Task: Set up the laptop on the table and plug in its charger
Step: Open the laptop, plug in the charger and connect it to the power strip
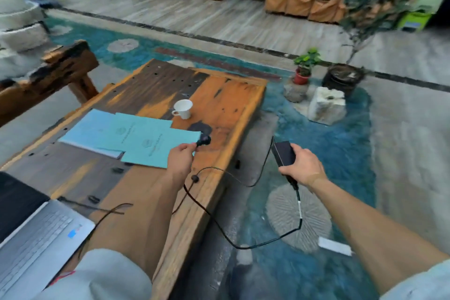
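Observation:
A silver laptop [36,238] lies open at the near left corner of the wooden table [226,95], its dark screen at the far left. My left hand [181,157] pinches the black plug [203,140] of the charger over the table's right side. Beyond the table's right edge, my right hand [303,167] grips the black charger brick [283,153] above the floor. The black cable [219,226] hangs in loops between both hands and runs back toward the laptop. Whether it is plugged into the laptop is hidden.
Teal folders [131,135] lie across the table's middle, with a white cup [183,109] just behind them. A wooden bench [48,73] stands at the left. Potted plants [304,68] and a pale stone [326,105] sit on the blue floor to the right.

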`<state>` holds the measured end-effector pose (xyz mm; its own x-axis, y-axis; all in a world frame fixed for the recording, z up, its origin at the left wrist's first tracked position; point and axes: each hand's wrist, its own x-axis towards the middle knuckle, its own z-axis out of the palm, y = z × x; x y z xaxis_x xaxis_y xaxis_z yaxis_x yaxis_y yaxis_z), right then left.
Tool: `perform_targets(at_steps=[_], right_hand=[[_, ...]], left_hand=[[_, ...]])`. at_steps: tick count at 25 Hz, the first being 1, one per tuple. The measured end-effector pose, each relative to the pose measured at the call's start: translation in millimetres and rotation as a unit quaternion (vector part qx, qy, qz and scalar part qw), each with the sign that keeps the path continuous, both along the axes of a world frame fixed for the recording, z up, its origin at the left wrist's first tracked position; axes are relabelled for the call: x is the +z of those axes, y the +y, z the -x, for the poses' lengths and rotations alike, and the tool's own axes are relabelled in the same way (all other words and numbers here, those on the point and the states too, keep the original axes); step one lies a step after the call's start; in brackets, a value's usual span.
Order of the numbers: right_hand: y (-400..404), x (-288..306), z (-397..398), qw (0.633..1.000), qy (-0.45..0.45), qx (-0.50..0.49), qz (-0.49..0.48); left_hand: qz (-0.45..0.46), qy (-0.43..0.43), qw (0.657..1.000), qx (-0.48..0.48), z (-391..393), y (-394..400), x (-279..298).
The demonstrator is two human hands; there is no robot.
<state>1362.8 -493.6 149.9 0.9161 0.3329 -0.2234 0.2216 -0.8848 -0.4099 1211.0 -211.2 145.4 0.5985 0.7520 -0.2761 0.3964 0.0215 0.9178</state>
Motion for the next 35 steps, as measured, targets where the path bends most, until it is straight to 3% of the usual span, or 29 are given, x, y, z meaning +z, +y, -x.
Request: perform_targets(at_steps=[4, 13, 17, 27, 31, 35], right_hand=[[-73.9, 7.0, 9.9, 0.999, 0.017, -0.049, -0.001], [-209.2, -14.5, 6.6, 0.991, 0.040, -0.129, 0.011], [-257.2, -41.8, -19.4, 0.992, 0.053, -0.115, 0.025], [-329.5, -100.5, -103.0, 0.994, 0.111, 0.009, -0.011], [-336.9, -144.3, -119.8, 0.988, 0.151, 0.008, -0.031], [-338.6, -232.5, -123.4, 0.982, 0.188, 0.001, -0.021]], left_hand=[[0.036, -0.002, 0.993, -0.109, -38.3, -62.3, -0.6], [0.001, 0.054, 0.963, -0.266, -117.5, -208.9, -19.7], [-0.001, 0.092, 0.965, -0.244, -151.0, -266.6, -30.9], [-0.007, 0.181, 0.980, -0.086, -174.5, -386.2, -85.4], [-0.003, 0.235, 0.969, -0.076, -165.6, -417.3, -132.3], [-0.025, 0.269, 0.959, -0.090, -166.5, -451.9, -212.3]])
